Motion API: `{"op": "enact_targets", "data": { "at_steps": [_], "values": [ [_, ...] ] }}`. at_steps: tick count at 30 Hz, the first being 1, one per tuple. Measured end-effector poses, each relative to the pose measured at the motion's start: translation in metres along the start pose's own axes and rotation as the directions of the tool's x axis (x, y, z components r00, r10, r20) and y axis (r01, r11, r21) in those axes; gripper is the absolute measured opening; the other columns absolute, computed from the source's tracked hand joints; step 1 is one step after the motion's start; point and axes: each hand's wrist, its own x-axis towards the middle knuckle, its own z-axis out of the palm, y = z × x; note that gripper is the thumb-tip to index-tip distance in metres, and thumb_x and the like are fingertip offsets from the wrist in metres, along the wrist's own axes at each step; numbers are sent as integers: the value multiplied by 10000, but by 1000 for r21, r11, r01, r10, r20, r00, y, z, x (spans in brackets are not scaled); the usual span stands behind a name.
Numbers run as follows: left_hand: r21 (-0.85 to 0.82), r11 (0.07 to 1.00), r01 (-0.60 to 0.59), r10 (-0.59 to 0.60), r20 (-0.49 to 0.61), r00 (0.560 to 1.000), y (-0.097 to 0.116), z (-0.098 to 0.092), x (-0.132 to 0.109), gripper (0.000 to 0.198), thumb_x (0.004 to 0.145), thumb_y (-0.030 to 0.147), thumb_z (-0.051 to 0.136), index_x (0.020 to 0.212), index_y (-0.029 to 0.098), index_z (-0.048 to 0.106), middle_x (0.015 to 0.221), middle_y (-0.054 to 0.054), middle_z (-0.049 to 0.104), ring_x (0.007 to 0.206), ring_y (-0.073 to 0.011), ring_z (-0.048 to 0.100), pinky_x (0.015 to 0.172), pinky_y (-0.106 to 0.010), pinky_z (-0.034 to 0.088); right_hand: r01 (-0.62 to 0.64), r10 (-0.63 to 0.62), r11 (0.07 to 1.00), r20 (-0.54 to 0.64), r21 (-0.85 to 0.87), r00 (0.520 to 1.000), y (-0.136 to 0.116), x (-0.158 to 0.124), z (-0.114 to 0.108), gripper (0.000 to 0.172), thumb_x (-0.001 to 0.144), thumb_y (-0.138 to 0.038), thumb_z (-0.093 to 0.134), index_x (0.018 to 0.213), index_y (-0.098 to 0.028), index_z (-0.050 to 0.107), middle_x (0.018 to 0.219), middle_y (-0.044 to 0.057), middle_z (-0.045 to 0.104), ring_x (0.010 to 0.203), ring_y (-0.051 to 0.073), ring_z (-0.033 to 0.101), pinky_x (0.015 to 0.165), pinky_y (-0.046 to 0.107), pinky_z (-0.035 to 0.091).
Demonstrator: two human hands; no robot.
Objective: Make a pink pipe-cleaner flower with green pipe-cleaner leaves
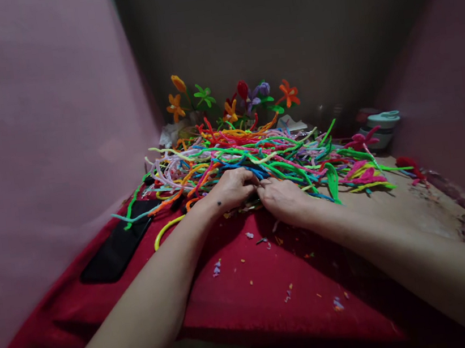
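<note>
My left hand (234, 188) and my right hand (282, 197) meet at the near edge of a big tangled pile of coloured pipe cleaners (251, 151). Fingers of both hands are bent and pressed together, almost touching each other. Whatever they pinch is hidden behind the fingers and too small to name. Blue and green pipe cleaners lie just beyond the fingertips. A bright green folded pipe cleaner loop (333, 181) is to the right of my right hand. Below the hands, small fuzzy scraps (217, 268) are scattered on the red cloth (241, 304).
A black phone (116, 249) lies at the left, partly under pipe cleaners. Pipe cleaner flowers, among them an orange one (289, 93), stand behind the pile. A lidded cup (383, 127) stands at the back right. Pink walls (37, 125) close in both sides.
</note>
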Motion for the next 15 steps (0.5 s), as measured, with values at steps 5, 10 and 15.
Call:
{"op": "enact_targets", "data": {
  "at_steps": [5,10,15],
  "values": [
    [-58,998,-11,12,16,1000,-4,0,-1,213,724,171,511,827,166,697,825,-20,675,788,-144,590,741,-240,433,-1,1,1000,-16,26,1000,8,-6,-1,246,821,-124,398,939,-131,614,890,115,628,787,209,596,616,269,397],
    [-306,950,61,-34,93,995,-11,-6,-2,225,742,233,504,845,134,678,764,-18,659,711,-134,579,664,-236,440,8,17,981,-126,193,992,14,-14,4,185,803,-118,432,861,-134,608,827,87,623,736,176,579,610,251,376],
    [-439,890,120,-57,155,986,-13,-11,-5,220,747,246,510,856,122,655,736,-11,642,650,-113,561,590,-209,430,65,182,703,-268,708,946,16,-25,-7,61,767,-158,534,751,-147,592,691,12,593,643,115,522,608,232,386]
  ]
}}
